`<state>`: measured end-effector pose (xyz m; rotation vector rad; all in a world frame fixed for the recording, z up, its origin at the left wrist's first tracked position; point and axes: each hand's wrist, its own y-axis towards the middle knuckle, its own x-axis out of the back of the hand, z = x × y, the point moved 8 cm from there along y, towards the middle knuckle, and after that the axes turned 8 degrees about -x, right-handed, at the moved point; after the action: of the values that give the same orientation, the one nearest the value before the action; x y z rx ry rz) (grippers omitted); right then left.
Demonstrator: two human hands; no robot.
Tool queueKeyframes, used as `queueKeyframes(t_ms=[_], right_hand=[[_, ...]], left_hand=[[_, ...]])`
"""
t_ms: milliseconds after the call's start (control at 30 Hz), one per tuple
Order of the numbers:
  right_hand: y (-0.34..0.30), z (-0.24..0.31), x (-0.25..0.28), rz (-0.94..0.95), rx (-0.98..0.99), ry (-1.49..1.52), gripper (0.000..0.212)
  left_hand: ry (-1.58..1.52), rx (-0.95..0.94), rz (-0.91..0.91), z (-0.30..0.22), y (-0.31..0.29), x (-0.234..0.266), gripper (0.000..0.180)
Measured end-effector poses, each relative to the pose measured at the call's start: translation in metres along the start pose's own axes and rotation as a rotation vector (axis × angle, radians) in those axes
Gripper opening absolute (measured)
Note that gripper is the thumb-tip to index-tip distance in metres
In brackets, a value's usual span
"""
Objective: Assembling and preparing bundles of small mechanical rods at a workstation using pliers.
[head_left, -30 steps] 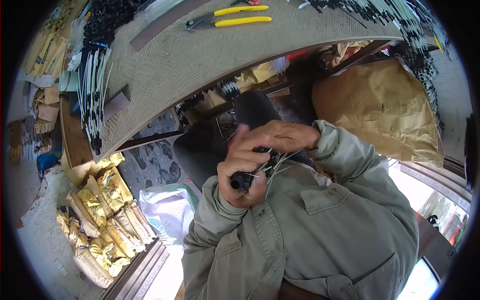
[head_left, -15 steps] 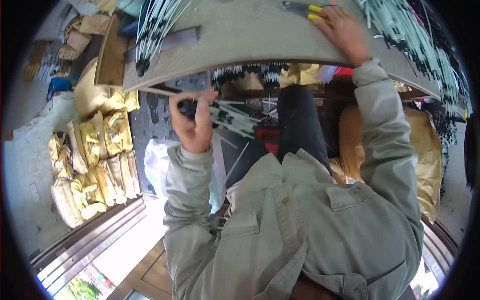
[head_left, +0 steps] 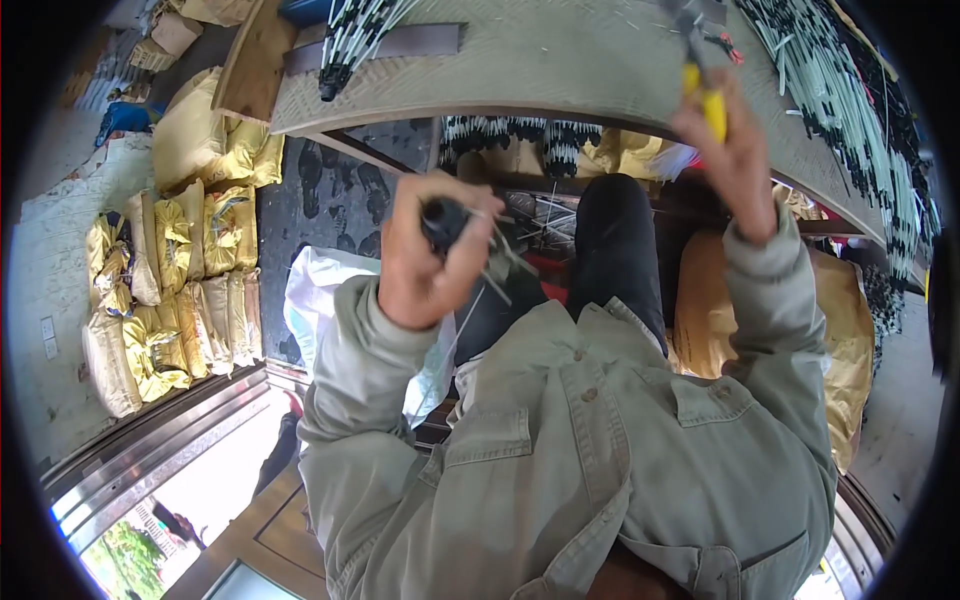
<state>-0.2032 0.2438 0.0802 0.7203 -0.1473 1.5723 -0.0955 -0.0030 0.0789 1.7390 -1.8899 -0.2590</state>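
Observation:
My left hand (head_left: 425, 265) is closed round a bundle of thin white sticks, its round black end (head_left: 443, 222) facing up between thumb and fingers. Blurred pale stick tips poke out past the fingers above my lap. My right hand (head_left: 738, 165), raised at the near edge of the table (head_left: 560, 60), grips pliers with yellow handles (head_left: 712, 108). The metal jaws point away from me and are smeared by motion, so I cannot tell how far they are apart.
A similar black-and-white bundle (head_left: 350, 45) lies at the table's left, by a dark flat strip (head_left: 425, 40). Many loose sticks (head_left: 850, 110) are heaped at the right. Yellow and tan sacks (head_left: 175, 300) stand on the left; a large brown sack (head_left: 705, 300) is beside my right leg.
My right hand has lifted the pliers off the tabletop and drawn them nearer. My left hand has shifted right, and its bundle has turned so the black end faces up.

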Motion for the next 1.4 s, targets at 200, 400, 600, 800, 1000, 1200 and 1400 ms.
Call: queueKeyframes(t_ms=[200, 400, 600, 800, 1000, 1200, 1400], right_hand=[[-0.048, 0.079, -0.049, 0.22, 0.434, -0.376, 0.029], [-0.052, 0.102, -0.046, -0.226, 0.874, -0.718, 0.034], [-0.046, 0.099, -0.052, -0.382, 0.974, -0.822, 0.036], [-0.048, 0.097, -0.053, -0.421, 1.004, -0.837, 0.037], [-0.055, 0.095, -0.058, -0.417, 1.002, -0.934, 0.038], [-0.063, 0.101, -0.062, -0.466, 1.031, -0.877, 0.034], [-0.068, 0.088, -0.067, -0.604, 0.939, -0.881, 0.042]], left_hand=[[0.023, -0.017, 0.095, -0.009, -0.012, -0.012, 0.019], [0.15, -0.134, -0.042, -0.011, -0.011, -0.01, 0.03], [0.186, -0.126, 0.106, -0.007, -0.009, -0.012, 0.038], [0.175, -0.122, 0.11, -0.008, -0.007, -0.011, 0.037], [0.13, -0.11, 0.037, -0.008, -0.012, -0.01, 0.034], [0.148, -0.105, 0.033, -0.012, -0.012, -0.008, 0.033], [0.156, -0.092, -0.003, -0.014, -0.017, -0.01, 0.028]])
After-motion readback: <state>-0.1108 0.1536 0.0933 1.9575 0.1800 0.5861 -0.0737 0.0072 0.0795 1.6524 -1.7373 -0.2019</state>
